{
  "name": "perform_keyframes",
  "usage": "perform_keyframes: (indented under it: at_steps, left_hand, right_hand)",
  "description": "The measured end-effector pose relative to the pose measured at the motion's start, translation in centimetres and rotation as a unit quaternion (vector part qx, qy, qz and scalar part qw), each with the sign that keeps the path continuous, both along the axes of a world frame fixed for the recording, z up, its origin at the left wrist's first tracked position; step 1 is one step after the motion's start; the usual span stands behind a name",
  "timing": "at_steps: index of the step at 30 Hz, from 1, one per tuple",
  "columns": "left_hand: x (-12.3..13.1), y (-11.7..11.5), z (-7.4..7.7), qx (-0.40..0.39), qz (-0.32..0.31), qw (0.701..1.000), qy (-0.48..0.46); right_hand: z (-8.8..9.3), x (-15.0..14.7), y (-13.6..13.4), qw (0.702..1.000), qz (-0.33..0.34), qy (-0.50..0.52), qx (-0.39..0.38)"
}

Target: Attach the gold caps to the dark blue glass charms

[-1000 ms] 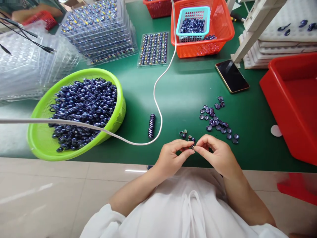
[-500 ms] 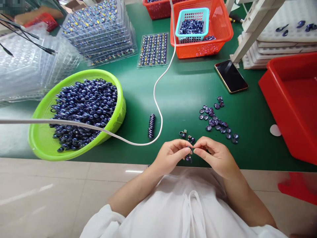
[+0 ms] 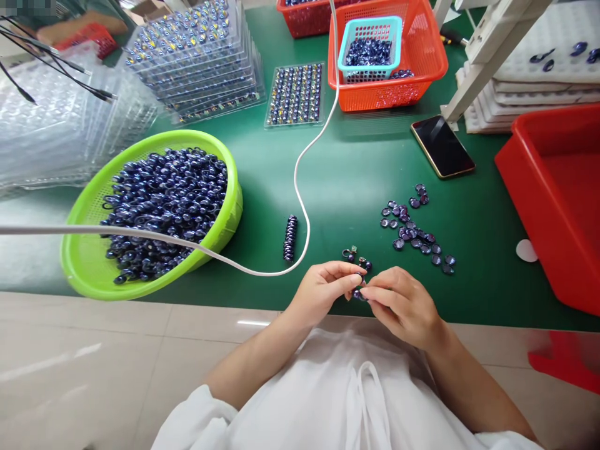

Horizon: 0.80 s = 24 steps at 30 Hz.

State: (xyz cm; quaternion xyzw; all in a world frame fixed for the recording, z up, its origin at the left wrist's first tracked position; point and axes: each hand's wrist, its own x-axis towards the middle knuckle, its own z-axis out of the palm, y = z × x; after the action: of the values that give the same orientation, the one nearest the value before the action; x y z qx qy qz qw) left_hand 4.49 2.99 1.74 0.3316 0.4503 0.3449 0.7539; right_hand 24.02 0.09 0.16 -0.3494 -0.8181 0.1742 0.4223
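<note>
Near the table's front edge, my left hand (image 3: 323, 289) pinches a small dark blue piece between thumb and fingers. My right hand (image 3: 407, 304) meets it from the right, its fingertips closed on a dark shiny bead piece (image 3: 359, 294) just below. Fine detail between the fingertips is too small to tell. Just beyond my hands lie two small ring-like pieces (image 3: 349, 254) with dark beads. Several dark round caps (image 3: 412, 231) are scattered to the right. A row of dark pieces (image 3: 290, 238) stands left of my hands.
A green basket (image 3: 77, 262) of dark ring pieces is at left, crossed by a white cable (image 3: 300, 200). Behind are stacked clear trays (image 3: 253, 81), one filled tray (image 3: 294, 94) and an orange basket (image 3: 434, 65). A phone (image 3: 443, 145) and red bin (image 3: 539, 187) are right.
My right hand has shifted slightly down, its fingertips moving from the piece in my left hand to the bead piece below. The whole view has shifted slightly.
</note>
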Motion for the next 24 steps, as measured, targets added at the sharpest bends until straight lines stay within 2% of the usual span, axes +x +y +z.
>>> perform_keyframes:
  at_steps: [4,6,14,24]
  left_hand:
    - [0.0,-0.1,0.3,0.028,0.018,0.999,0.037]
    - [0.1,-0.1,0.5,0.041,0.027,0.998,0.05]
    - [0.5,-0.7,0.8,0.138,0.038,0.986,0.085]
    - [0.1,-1.0,0.2,0.279,0.026,0.949,0.147]
  right_hand:
    - [0.0,-0.5,-0.4,0.994,-0.096,0.048,-0.031]
    - [0.1,-0.6,-0.5,0.991,-0.122,0.045,-0.03]
    - [0.7,-1.0,-0.7,0.991,-0.122,0.029,-0.043]
    - [0.6,-1.4,-0.7,0.988,-0.142,0.033,-0.055]
